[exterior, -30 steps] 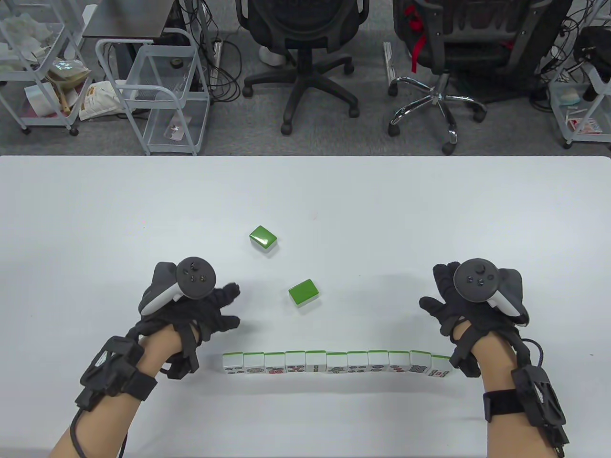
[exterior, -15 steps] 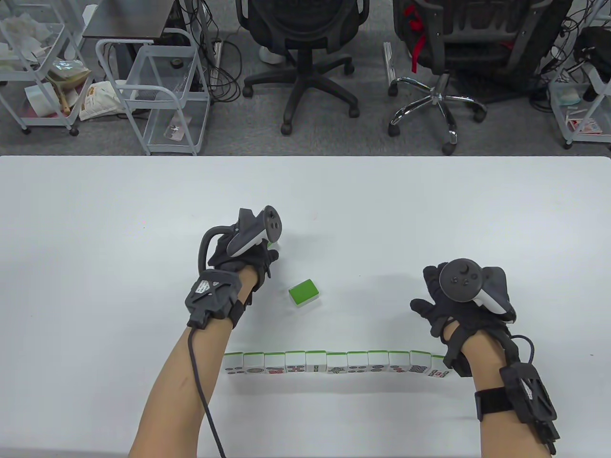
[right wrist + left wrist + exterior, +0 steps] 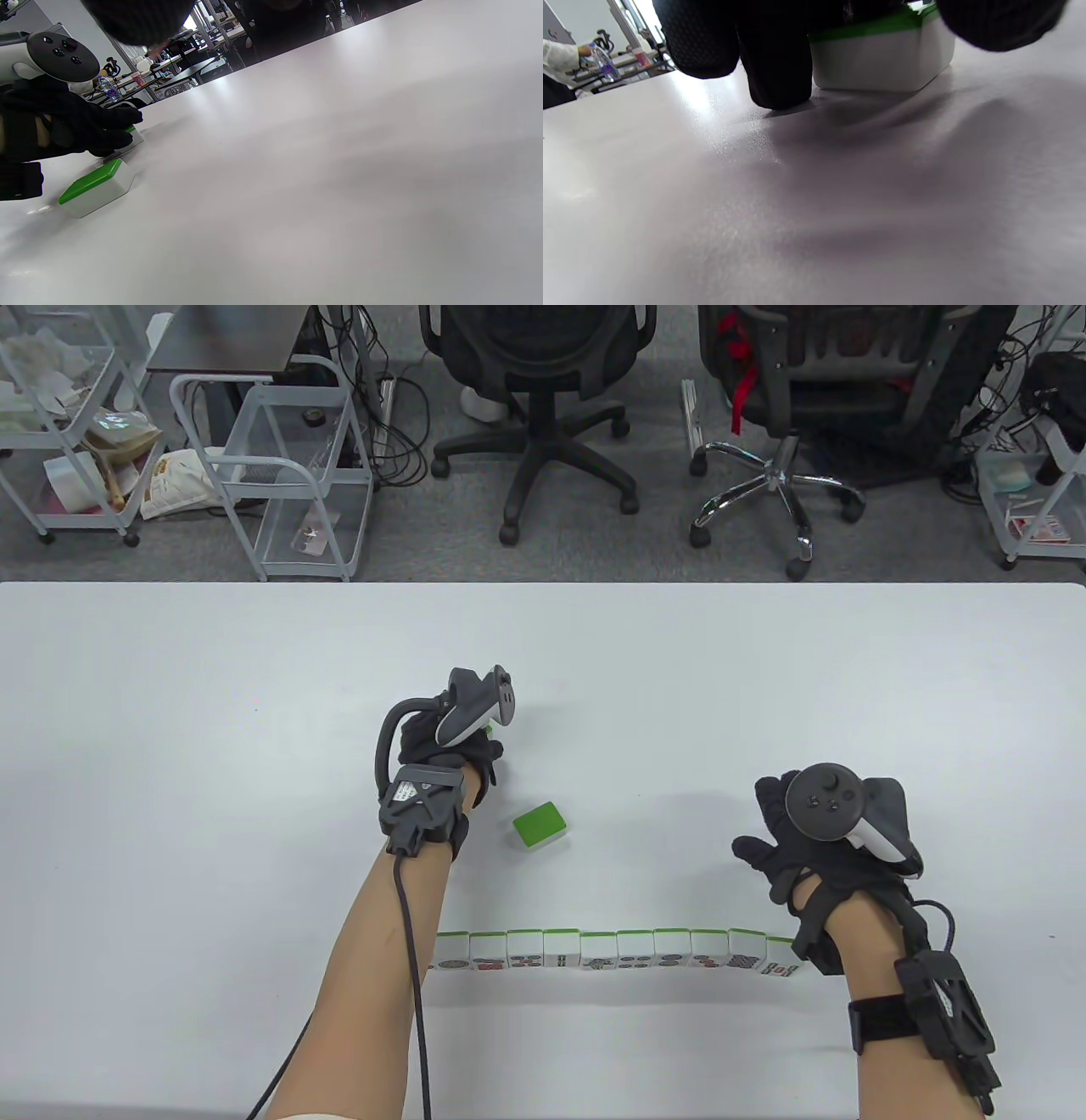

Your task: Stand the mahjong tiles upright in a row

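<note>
A row of several upright mahjong tiles (image 3: 617, 952) stands near the table's front edge, faces toward me. My left hand (image 3: 462, 746) is over the farther green-backed tile; in the left wrist view its fingers (image 3: 774, 63) close around that tile (image 3: 882, 59), which still lies on the table. It also shows in the right wrist view (image 3: 135, 134). A second green-backed tile (image 3: 539, 824) lies flat, face down, just right of my left wrist; it also shows in the right wrist view (image 3: 95, 186). My right hand (image 3: 780, 840) rests open and empty on the table above the row's right end.
The white table (image 3: 170, 712) stretches wide on both sides. Beyond its far edge are two office chairs (image 3: 543, 398) and wire carts (image 3: 280, 466) on the floor. My left forearm (image 3: 373, 950) crosses over the row's left end.
My left hand reached from the row's left end up to the farther green tile and closed its fingers around it. My right hand stayed nearly still.
</note>
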Motion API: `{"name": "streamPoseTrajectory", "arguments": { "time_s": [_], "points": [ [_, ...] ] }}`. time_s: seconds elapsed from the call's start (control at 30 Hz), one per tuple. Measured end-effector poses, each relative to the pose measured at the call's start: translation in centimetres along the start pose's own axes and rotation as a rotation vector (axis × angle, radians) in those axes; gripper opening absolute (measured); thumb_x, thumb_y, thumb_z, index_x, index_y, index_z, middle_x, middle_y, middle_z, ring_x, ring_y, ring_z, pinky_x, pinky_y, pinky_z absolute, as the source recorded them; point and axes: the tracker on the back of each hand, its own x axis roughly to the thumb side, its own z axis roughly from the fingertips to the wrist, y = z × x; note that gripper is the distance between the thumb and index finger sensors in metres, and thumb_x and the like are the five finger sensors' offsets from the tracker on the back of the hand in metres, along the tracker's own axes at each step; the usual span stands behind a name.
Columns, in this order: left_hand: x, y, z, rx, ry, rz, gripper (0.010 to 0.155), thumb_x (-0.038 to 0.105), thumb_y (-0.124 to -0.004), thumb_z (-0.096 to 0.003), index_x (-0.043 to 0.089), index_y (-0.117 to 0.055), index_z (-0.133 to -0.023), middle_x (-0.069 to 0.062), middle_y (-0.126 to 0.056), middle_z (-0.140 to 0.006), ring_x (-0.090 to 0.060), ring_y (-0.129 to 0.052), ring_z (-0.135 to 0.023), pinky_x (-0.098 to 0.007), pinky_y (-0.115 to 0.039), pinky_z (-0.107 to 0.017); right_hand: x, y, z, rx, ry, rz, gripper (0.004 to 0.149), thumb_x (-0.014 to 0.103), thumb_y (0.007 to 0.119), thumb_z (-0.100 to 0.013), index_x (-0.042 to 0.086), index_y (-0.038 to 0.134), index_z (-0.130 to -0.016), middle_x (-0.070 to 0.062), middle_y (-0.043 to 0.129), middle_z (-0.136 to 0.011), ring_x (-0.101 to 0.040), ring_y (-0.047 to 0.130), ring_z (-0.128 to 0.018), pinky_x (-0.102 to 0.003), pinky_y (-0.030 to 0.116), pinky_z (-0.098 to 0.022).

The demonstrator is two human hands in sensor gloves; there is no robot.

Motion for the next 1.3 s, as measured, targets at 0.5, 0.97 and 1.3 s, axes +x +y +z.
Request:
{"name": "streamPoseTrajectory", "arguments": {
  "time_s": [0.5,0.97,1.3],
  "points": [
    [-4.7,1.1,4.4,-0.046,-0.169,0.179,0.075,0.042,-0.074,-0.0261,0.034,-0.049,-0.097,0.0,-0.064,-0.105,-0.016,-0.1,-0.078,-0.036,-0.083,-0.062,0.7,-0.1,0.2,-0.01,-0.028,-0.008,0.082,0.049,0.073,-0.035,0.006,0.043,-0.097,-0.029,0.03,-0.103,-0.062,0.036,-0.09,-0.072,0.046,-0.059],
    [-13.2,-3.6,12.5,-0.447,-0.374,0.204,0.076,0.038,-0.072,-0.0254,0.029,-0.048,-0.097,-0.004,-0.062,-0.105,-0.018,-0.097,-0.08,-0.038,-0.082,-0.063,0.8,0.0,0.5,0.001,-0.039,-0.02,0.081,0.046,0.075,-0.035,0.006,0.043,-0.097,-0.029,0.03,-0.103,-0.062,0.035,-0.091,-0.072,0.045,-0.059],
    [-13.5,-7.7,17.4,-0.573,-0.516,0.196,0.076,0.038,-0.073,-0.0256,0.029,-0.048,-0.097,-0.002,-0.062,-0.105,-0.017,-0.098,-0.081,-0.037,-0.082,-0.063,0.7,0.0,0.6,0.01,-0.042,-0.023,0.081,0.045,0.076,-0.035,0.006,0.043,-0.097,-0.028,0.03,-0.103,-0.062,0.034,-0.091,-0.073,0.045,-0.059]
  ]
}}
